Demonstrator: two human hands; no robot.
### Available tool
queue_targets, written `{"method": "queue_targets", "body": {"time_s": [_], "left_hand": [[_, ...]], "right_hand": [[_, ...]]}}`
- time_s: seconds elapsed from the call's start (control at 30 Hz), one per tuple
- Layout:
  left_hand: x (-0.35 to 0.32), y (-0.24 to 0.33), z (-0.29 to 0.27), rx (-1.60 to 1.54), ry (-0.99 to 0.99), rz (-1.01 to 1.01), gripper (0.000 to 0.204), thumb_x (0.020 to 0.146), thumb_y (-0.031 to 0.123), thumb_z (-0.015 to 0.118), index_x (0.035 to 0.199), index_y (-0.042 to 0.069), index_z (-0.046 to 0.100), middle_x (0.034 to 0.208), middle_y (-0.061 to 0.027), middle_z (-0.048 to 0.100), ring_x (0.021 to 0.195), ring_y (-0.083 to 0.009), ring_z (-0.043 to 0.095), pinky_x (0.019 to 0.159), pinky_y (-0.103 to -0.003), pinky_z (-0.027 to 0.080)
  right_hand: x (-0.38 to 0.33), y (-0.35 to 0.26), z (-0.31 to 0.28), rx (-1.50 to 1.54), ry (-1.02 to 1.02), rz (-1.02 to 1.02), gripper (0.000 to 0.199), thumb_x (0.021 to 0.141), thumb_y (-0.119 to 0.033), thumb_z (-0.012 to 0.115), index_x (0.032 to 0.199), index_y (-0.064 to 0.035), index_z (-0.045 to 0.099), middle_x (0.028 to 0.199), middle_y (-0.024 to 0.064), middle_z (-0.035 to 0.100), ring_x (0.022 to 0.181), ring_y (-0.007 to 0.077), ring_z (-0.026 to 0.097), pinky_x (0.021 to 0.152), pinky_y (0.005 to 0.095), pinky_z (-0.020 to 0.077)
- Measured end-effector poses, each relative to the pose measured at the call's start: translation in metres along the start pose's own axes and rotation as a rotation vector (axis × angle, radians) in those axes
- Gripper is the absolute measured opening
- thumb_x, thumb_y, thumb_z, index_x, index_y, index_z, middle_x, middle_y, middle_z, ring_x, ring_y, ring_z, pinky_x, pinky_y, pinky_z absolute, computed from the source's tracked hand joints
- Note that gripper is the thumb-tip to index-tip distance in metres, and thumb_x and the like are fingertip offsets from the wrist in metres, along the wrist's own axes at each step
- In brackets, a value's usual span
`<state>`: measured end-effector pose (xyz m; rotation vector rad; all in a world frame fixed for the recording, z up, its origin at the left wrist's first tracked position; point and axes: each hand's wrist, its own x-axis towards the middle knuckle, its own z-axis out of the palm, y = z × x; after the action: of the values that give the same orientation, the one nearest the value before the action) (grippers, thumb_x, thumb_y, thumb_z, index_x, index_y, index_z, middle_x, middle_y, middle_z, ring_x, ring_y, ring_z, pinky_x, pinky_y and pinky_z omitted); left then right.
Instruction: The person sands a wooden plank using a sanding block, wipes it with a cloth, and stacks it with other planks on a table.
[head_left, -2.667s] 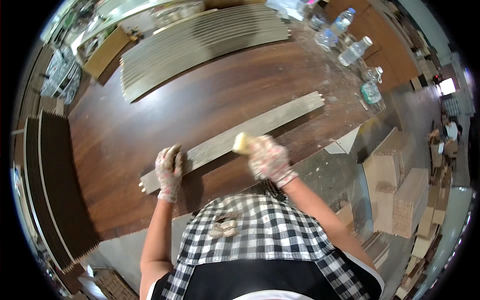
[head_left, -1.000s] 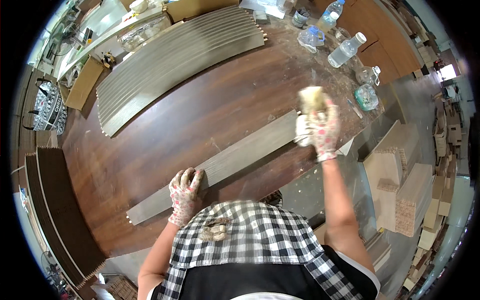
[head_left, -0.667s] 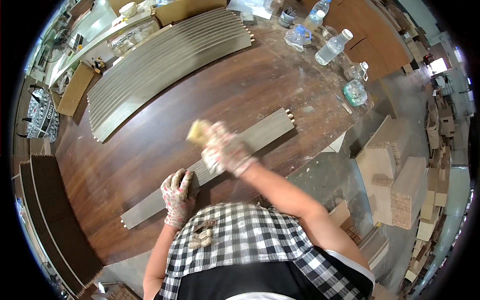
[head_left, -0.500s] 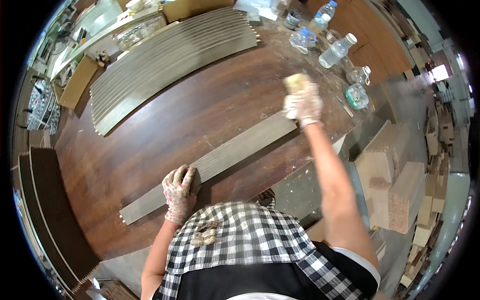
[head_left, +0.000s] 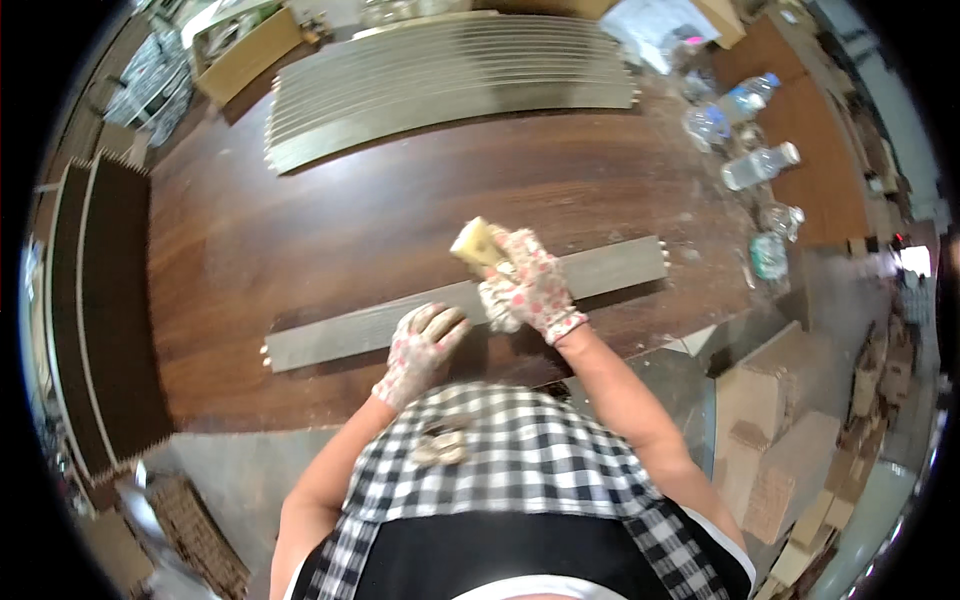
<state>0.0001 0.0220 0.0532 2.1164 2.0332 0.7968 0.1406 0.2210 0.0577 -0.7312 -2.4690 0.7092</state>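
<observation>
A long, narrow grey slat [head_left: 615,268] with pale pegs at its ends lies across the brown table in front of me. My right hand [head_left: 535,285], in a white glove with pink-red dots, is closed around a pale yellow block [head_left: 475,243] just above the slat's middle. The block looks like a sponge, though blur hides its texture. Something whitish, perhaps a rag, bunches under that hand. My left hand [head_left: 425,345], gloved alike, rests at the slat's near edge left of the right hand, with bent fingers held together over it.
A row of similar grey slats [head_left: 450,80] lies side by side at the table's far side. Plastic bottles [head_left: 760,166] stand along the right. Dark stacked panels [head_left: 115,310] rise at the left, near an open cardboard box [head_left: 248,62]. More cardboard [head_left: 765,420] sits at the lower right.
My right hand has come back from beyond the slat's right end to its middle, still with the yellow block. My left hand has shifted right along the slat. The view has turned.
</observation>
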Motion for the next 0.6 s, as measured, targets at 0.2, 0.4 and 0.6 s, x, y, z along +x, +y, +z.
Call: {"method": "queue_targets", "body": {"time_s": [0.2, 0.4, 0.6], "left_hand": [[-0.022, -0.004, 0.009, -0.025, 0.068, -0.037, 0.038, 0.076, 0.007, 0.064, 0.114, 0.012, 0.069, 0.126, -0.0066, 0.063, 0.119, -0.0292, 0.058, 0.102, -0.047, 0.047], [-0.020, 0.000, 0.004, 0.015, 0.102, -0.043, 0.037, 0.075, 0.006, 0.063, 0.110, 0.012, 0.070, 0.123, -0.0057, 0.065, 0.115, -0.0290, 0.060, 0.097, -0.046, 0.048], [-0.020, -0.002, 0.004, 0.009, 0.108, -0.012, 0.036, 0.074, 0.005, 0.063, 0.109, 0.011, 0.069, 0.121, -0.0070, 0.065, 0.113, -0.0298, 0.061, 0.095, -0.046, 0.049]], "right_hand": [[-0.023, 0.084, -0.114, 0.464, 0.362, 0.622, 0.042, 0.089, -0.016, 0.072, 0.128, -0.0043, 0.062, 0.105, 0.0095, 0.071, 0.089, 0.0174, 0.069, 0.079, 0.0300, 0.0573], [-0.040, 0.149, -0.190, -0.027, 0.055, 0.766, 0.040, 0.089, -0.024, 0.071, 0.124, -0.0053, 0.068, 0.115, 0.0152, 0.072, 0.106, 0.0243, 0.069, 0.093, 0.0333, 0.0517], [-0.039, 0.169, -0.200, 0.148, 0.025, 0.860, 0.039, 0.090, -0.028, 0.071, 0.122, -0.0060, 0.069, 0.111, 0.0148, 0.073, 0.103, 0.0257, 0.070, 0.090, 0.0358, 0.0526]]}}
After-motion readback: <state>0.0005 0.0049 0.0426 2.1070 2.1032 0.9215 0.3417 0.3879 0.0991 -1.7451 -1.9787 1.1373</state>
